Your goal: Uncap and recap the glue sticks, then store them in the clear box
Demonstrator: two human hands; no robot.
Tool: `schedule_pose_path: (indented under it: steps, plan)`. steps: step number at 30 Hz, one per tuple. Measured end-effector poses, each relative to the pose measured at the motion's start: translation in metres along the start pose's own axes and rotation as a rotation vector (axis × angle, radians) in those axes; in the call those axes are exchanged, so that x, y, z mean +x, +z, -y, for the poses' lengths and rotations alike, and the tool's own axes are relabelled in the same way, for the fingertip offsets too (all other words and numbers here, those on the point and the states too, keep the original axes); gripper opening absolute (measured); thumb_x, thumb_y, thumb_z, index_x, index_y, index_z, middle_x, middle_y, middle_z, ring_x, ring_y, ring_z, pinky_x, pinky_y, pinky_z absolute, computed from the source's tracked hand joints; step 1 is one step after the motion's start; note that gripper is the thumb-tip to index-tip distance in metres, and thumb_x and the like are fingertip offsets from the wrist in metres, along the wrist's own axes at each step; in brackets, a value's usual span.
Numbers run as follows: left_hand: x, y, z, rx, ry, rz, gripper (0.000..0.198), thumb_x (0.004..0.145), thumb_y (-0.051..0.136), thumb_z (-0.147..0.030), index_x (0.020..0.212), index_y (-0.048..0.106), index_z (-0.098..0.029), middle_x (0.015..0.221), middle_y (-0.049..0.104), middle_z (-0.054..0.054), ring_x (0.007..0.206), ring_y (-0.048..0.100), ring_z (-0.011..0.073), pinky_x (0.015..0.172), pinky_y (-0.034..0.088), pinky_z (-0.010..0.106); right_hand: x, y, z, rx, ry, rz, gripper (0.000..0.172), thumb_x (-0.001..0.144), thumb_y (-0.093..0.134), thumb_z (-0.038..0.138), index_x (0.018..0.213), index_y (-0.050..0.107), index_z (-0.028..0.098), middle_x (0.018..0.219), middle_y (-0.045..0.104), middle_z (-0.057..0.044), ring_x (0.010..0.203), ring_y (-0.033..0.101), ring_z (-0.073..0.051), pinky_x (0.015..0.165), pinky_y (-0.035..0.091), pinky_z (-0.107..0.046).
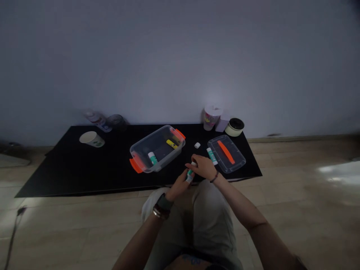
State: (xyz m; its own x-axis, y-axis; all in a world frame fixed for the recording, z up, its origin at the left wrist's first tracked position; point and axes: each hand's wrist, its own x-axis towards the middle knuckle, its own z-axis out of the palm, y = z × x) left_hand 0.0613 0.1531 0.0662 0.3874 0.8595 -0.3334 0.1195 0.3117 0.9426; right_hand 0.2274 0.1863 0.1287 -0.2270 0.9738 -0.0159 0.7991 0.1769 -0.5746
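Left hand [179, 186] grasps a glue stick [189, 173], right hand [205, 167] its white end [194, 164], twisting, I'd say; next wants steadiness.

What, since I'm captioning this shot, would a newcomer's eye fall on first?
Probably the bright orange against the black table: handles on the clear tub just left of centre, and a strip on the lid at right. Next, the tube near the table's front edge, held in the left hand, with the right hand at its white end.
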Motion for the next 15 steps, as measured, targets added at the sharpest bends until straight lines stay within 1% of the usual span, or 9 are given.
schedule_pose_path:
  steps: [2,4,5,6,8,10,11,13,15]
  plan:
    - [-0.011,0.002,-0.008,-0.001,0.017,0.042,0.056,0.084,0.058,-0.07,0.099,0.06,-0.017,0.064,0.052,-0.004,0.053,0.045,0.0107,0.052,0.036,0.024,-0.003,-0.002,0.003,0.045,0.018,0.045,0.037,0.094,0.059,0.056,0.081,0.062,0.022,0.07,0.059,0.0,0.066,0.054,-0.014,0.061,0.027,-0.026]
    - [-0.023,0.002,-0.019,-0.003,0.026,0.047,0.057,0.083,0.058,-0.073,0.096,0.06,-0.017,0.065,0.052,-0.004,0.055,0.044,0.0108,0.053,0.035,0.024,-0.006,-0.006,0.004,0.159,-0.004,0.114,0.037,0.095,0.057,0.048,0.07,0.057,0.021,0.061,0.051,0.003,0.06,0.048,-0.012,0.059,0.025,-0.026]
    - [-0.03,0.003,-0.025,-0.022,0.022,0.055,0.058,0.082,0.059,-0.073,0.094,0.061,-0.017,0.066,0.052,-0.003,0.056,0.044,0.0109,0.053,0.035,0.025,-0.008,-0.007,0.006,0.224,-0.025,0.127,0.036,0.095,0.056,0.043,0.067,0.055,0.02,0.059,0.048,0.004,0.058,0.046,-0.011,0.059,0.025,-0.025]
    - [-0.037,0.003,-0.033,-0.049,0.014,0.078,0.058,0.081,0.06,-0.074,0.093,0.061,-0.017,0.066,0.051,-0.003,0.057,0.044,0.0111,0.054,0.036,0.025,-0.012,-0.009,0.008,0.287,-0.045,0.121,0.034,0.094,0.055,0.039,0.065,0.054,0.02,0.058,0.046,0.004,0.056,0.043,-0.01,0.058,0.025,-0.025]
    - [-0.05,0.004,-0.051,-0.116,-0.015,0.159,0.057,0.08,0.062,-0.074,0.09,0.063,-0.017,0.066,0.051,-0.002,0.058,0.043,0.0114,0.055,0.036,0.025,-0.022,-0.009,0.016,0.387,-0.063,0.064,0.029,0.091,0.055,0.033,0.065,0.052,0.02,0.055,0.041,0.006,0.054,0.039,-0.009,0.056,0.025,-0.025]
    - [-0.06,0.005,-0.066,-0.185,-0.062,0.246,0.055,0.079,0.064,-0.072,0.086,0.064,-0.018,0.065,0.05,-0.002,0.056,0.042,0.0113,0.054,0.036,0.026,-0.033,-0.007,0.026,0.451,-0.069,0.012,0.027,0.088,0.054,0.032,0.064,0.05,0.02,0.054,0.039,0.007,0.052,0.036,-0.009,0.054,0.024,-0.024]
    - [-0.065,0.005,-0.071,-0.218,-0.081,0.281,0.052,0.08,0.065,-0.071,0.083,0.064,-0.019,0.064,0.051,-0.001,0.056,0.041,0.0111,0.053,0.036,0.026,-0.039,-0.007,0.031,0.472,-0.076,0.011,0.027,0.088,0.054,0.032,0.064,0.05,0.02,0.053,0.038,0.007,0.051,0.035,-0.008,0.053,0.024,-0.024]
    - [-0.074,-0.001,-0.073,-0.29,-0.13,0.329,0.049,0.079,0.068,-0.068,0.076,0.063,-0.019,0.062,0.051,-0.001,0.053,0.041,0.0101,0.051,0.034,0.025,-0.045,-0.014,0.033,0.502,-0.081,0.01,0.027,0.087,0.055,0.033,0.063,0.051,0.021,0.053,0.039,0.007,0.05,0.034,-0.008,0.052,0.025,-0.024]
    - [-0.084,-0.013,-0.062,-0.368,-0.242,0.428,0.054,0.077,0.068,-0.072,0.07,0.061,-0.019,0.054,0.046,-0.002,0.045,0.036,0.0085,0.045,0.028,0.024,-0.046,-0.034,0.021,0.526,-0.044,-0.046,0.03,0.087,0.054,0.036,0.061,0.052,0.022,0.054,0.042,0.007,0.051,0.036,-0.009,0.05,0.029,-0.023]
